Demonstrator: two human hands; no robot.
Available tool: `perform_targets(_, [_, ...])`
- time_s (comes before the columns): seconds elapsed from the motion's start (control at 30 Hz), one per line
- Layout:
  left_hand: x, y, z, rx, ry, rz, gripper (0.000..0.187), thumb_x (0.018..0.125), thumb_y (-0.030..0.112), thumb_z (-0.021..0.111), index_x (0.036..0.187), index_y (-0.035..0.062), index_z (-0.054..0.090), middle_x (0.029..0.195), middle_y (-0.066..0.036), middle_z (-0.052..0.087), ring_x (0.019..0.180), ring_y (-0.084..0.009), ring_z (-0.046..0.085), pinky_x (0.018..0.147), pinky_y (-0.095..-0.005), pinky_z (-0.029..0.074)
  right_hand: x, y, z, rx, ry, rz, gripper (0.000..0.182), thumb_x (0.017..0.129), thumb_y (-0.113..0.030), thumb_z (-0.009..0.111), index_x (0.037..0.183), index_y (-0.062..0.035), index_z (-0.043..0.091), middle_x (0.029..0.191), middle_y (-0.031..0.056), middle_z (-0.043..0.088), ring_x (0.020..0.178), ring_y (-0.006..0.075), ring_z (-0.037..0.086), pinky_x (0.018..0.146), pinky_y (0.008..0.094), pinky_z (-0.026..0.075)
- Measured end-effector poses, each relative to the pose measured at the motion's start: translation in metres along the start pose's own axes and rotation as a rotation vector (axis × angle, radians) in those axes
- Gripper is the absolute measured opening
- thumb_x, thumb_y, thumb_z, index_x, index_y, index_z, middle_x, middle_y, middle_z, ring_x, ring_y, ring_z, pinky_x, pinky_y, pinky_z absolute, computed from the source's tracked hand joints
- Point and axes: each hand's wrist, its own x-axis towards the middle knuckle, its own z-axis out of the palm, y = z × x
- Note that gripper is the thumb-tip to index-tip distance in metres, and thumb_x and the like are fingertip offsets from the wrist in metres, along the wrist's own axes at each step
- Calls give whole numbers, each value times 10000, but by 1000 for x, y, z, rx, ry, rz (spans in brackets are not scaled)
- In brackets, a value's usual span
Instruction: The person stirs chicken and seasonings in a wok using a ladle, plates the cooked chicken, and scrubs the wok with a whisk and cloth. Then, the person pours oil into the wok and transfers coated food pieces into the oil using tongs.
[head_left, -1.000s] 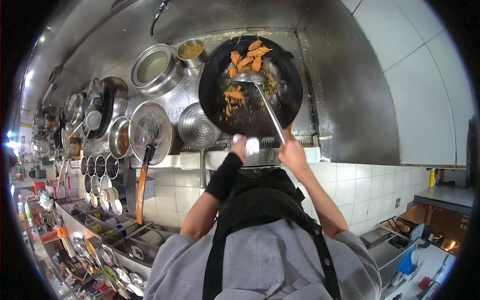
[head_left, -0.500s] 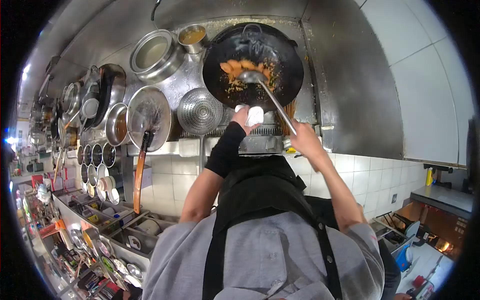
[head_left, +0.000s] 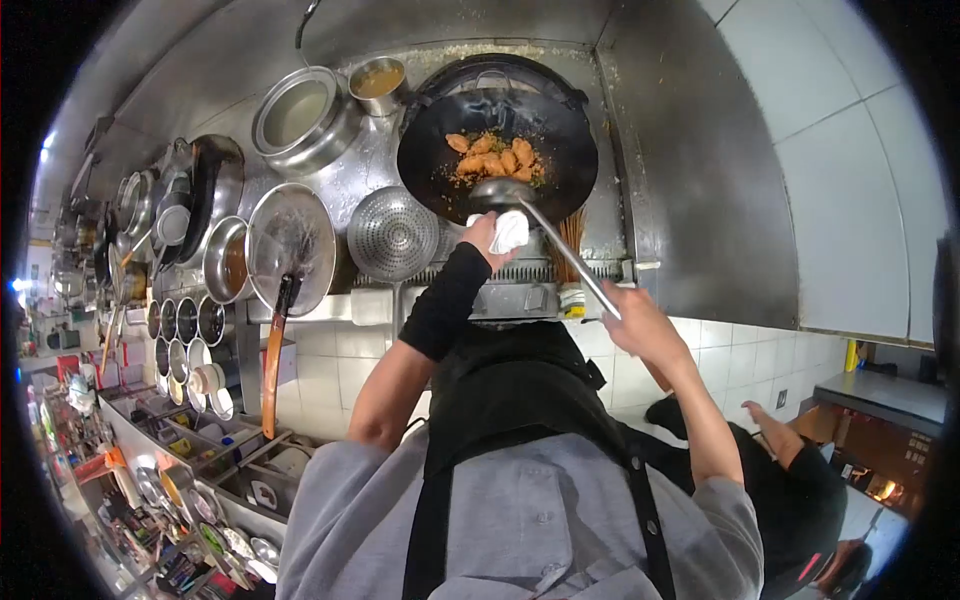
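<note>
My left hand (head_left: 480, 238) grips a folded white cloth (head_left: 511, 232) at the near rim of a black wok (head_left: 425, 160). The part of the wok under the cloth is hidden. Browned, fried-looking pieces (head_left: 493, 160) lie in the wok among golden crumbs and green bits. My right hand (head_left: 640, 322) is closed around the handle of a metal ladle (head_left: 565, 250). Its bowl (head_left: 498, 190) rests or hovers inside the wok's near side, just below the pieces; contact cannot be made out.
Left of the wok are a perforated skimmer (head_left: 393, 235), a strainer with a wooden handle (head_left: 273, 370), a large pot (head_left: 345, 120) and a small pot of yellowish liquid (head_left: 378, 82). A steel wall (head_left: 700, 180) borders the right. Another person in black (head_left: 790, 510) stands at lower right.
The wok's far rim has come away from the burner ring, towards me. The pieces have gathered mid-wok, and the ladle has drawn back nearer me. Another person has appeared at lower right.
</note>
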Motion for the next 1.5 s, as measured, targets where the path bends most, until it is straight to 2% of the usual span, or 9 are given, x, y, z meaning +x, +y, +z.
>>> perform_targets(0.13, [-26,-22,14,22,276,179,340,978,298,490,1202,49,552,1067,-130,655,933,-312,647,799,-470,525,58,15,54,73,54,174,367,787,-25,542,1135,90,540,835,340,628,818,485,640,740,541,521])
perform_targets(0.23, [-14,-71,-59,1383,306,609,372,885,248,597,1191,41,558,1092,-169,638,1003,-334,644,857,-431,523,73,25,88,51,235,163,405,779,-22,551,1165,95,510,879,347,623,812,492,632,744,530,534])
perform_targets(0.33, [-35,-80,-72,1679,319,570,304,970,246,459,1177,59,579,1109,-151,647,1025,-331,637,877,-426,516,37,15,74,23,356,18,459,766,35,540,1216,123,503,958,352,619,852,479,636,780,499,543])
perform_targets(0.43, [-32,-50,-33,1464,333,709,316,997,274,430,1170,41,556,1062,-130,645,975,-323,632,844,-450,518,3,5,23,223,233,24,416,802,-22,604,1203,89,585,1040,307,651,925,442,653,856,429,527])
perform_targets(0.53, [-24,-5,36,7,408,154,338,1025,302,401,1163,24,533,1015,-110,642,924,-316,628,811,-475,520,-11,-13,-31,150,-103,169,448,794,-16,587,1238,43,588,954,302,654,911,433,659,842,438,520])
perform_targets(1.03, [-12,-66,-56,1712,387,668,339,896,225,615,1169,31,570,1049,-155,661,946,-301,657,797,-444,527,11,27,54,211,242,41,468,798,-4,619,1252,91,558,1007,303,652,827,373,678,741,430,531])
perform_targets(1.17, [52,-8,-23,23,267,192,316,1005,345,459,1155,79,539,1053,-100,654,916,-269,654,783,-460,546,-4,-5,-22,186,-103,207,483,794,-18,588,1270,59,562,919,294,654,880,417,666,806,458,523])
perform_targets(1.4, [-22,-25,11,42,218,179,312,1035,319,374,1141,73,534,1020,-96,646,926,-240,646,768,-444,536,59,49,56,45,90,152,447,809,-18,546,1243,87,526,914,351,625,820,494,640,786,510,529])
perform_targets(1.5, [7,-83,-76,346,228,310,501,769,243,724,1195,37,561,1073,-200,644,1039,-336,622,891,-409,498,64,50,96,-42,272,134,476,822,-21,543,1276,105,479,903,334,637,771,470,659,746,501,569])
